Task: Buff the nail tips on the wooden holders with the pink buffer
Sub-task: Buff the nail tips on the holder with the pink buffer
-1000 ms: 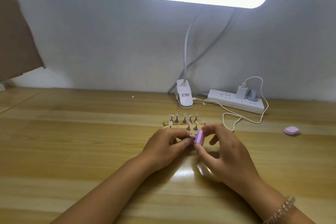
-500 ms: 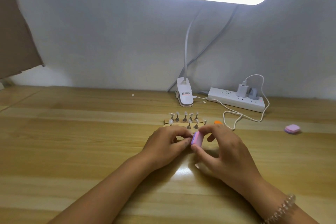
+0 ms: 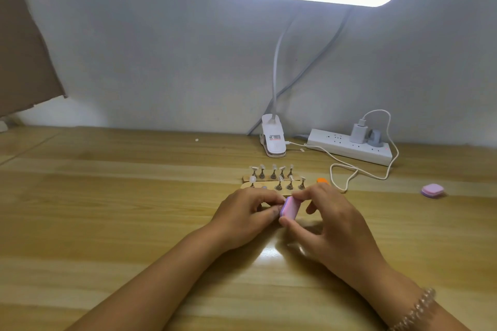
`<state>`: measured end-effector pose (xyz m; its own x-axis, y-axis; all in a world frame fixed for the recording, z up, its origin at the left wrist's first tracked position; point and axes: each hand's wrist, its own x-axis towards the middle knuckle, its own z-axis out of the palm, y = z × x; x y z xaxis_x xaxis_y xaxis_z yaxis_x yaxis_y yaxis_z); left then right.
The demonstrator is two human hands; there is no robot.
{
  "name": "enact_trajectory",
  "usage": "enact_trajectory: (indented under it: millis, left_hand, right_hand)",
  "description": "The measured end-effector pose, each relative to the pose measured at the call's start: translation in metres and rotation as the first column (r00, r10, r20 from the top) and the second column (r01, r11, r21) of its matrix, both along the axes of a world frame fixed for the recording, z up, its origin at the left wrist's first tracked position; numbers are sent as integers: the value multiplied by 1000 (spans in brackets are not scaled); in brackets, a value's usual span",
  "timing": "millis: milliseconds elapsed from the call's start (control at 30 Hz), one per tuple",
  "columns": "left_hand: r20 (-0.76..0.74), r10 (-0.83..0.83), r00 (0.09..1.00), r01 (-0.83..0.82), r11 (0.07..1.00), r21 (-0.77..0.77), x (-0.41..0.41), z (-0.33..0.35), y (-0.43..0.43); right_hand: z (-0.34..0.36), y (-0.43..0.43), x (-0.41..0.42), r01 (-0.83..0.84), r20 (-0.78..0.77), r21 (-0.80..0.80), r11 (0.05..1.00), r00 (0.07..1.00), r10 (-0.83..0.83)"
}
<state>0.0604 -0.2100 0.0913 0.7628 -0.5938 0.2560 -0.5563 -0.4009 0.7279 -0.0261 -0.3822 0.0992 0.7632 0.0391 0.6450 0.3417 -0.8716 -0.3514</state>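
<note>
Fingers of the right hand (image 3: 336,226) pinched the pink buffer (image 3: 289,208) by its ends so its flat side faced the left hand (image 3: 244,216), curled up against it near the wooden holders (image 3: 258,186), holding what I could not tell.

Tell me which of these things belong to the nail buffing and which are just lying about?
In use: pink buffer, pinched by the right hand; nail tips; wooden holders.
Lying about: clip lamp, power strip, white cable, second pink block, small orange object.
</note>
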Motion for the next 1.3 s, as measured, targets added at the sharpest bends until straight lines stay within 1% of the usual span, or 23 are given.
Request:
enact_trajectory:
  millis: [67, 133, 200, 267, 333, 400, 467, 533, 600, 667, 733, 800, 833, 900, 967, 1067, 1100, 1200, 1233, 1300]
  left_hand:
    - [-7, 1, 1000, -1, 1000, -6, 0, 0, 0]
    - [-4, -7, 1000, 7, 1000, -1, 0, 0, -1]
    - [2, -1, 1000, 1, 1000, 11, -1, 0, -1]
    - [5, 4, 1000, -4, 1000, 14, -1, 1, 0]
    - [3, 0, 1000, 0, 1000, 20, -1, 2, 0]
    - [12, -7, 1000, 6, 999, 32, -1, 1, 0]
    - [12, -4, 1000, 3, 999, 38, -1, 0, 0]
    - [10, 9, 1000, -9, 999, 37, -1, 1, 1]
    - [3, 10, 1000, -10, 999, 37, 0, 2, 1]
    - [9, 3, 1000, -4, 999, 51, -1, 3, 0]
    - [15, 1, 1000, -2, 998, 65, -1, 3, 0]
    - [14, 10, 1000, -11, 998, 62, -1, 3, 0]
    - [17, 13, 1000, -14, 998, 65, -1, 3, 0]
    - [26, 11, 1000, -13, 997, 76, -2, 3, 0]
    - [21, 2, 1000, -4, 998, 70, -4, 3, -2]
    - [7, -1, 1000, 0, 998, 55, -4, 3, -1]
    - [4, 3, 1000, -3, 998, 56, -3, 4, -1]
    - [22, -5, 1000, 4, 998, 66, -3, 5, -1]
    - [22, -10, 1000, 8, 998, 66, -4, 5, -1]
    - [5, -9, 1000, 9, 999, 51, -3, 4, -1]
  right_hand:
    - [2, -2, 1, 6, -31, 71, 997, 999, -4]
    - [3, -8, 5, 69, -58, 157, 985, 996, -61]
    - [3, -6, 4, 55, -45, 124, 991, 998, -50]
    - [1, -1, 0, -18, -31, 64, 998, 999, 20]
    - [3, -2, 0, -24, -60, 111, 994, 998, 31]
    - [3, -7, 4, 54, -84, 188, 981, 996, -38]
    - [3, -7, 3, 54, -66, 156, 986, 997, -44]
    - [2, -2, 0, -11, -48, 85, 996, 999, 15]
    - [2, -2, 1, -16, -84, 130, 991, 996, 27]
    - [3, -7, 5, 51, -109, 192, 980, 994, -30]
    - [3, -7, 4, 41, -92, 170, 985, 995, -25]
    - [2, -2, 1, -24, -70, 125, 992, 997, 33]
    - [2, -1, 0, -39, -75, 131, 991, 996, 49]
    - [3, -5, 4, 15, -102, 190, 982, 995, 4]
    - [2, -8, 5, 57, -102, 187, 981, 994, -39]
    - [1, -2, 1, -18, -64, 100, 995, 998, 25]
    - [1, -1, 0, -24, -75, 111, 993, 997, 33]
    - [2, -7, 4, 61, -98, 168, 984, 994, -44]
    - [2, -8, 4, 66, -94, 160, 985, 994, -51]
    - [3, -4, 2, 18, -91, 128, 992, 996, -6]
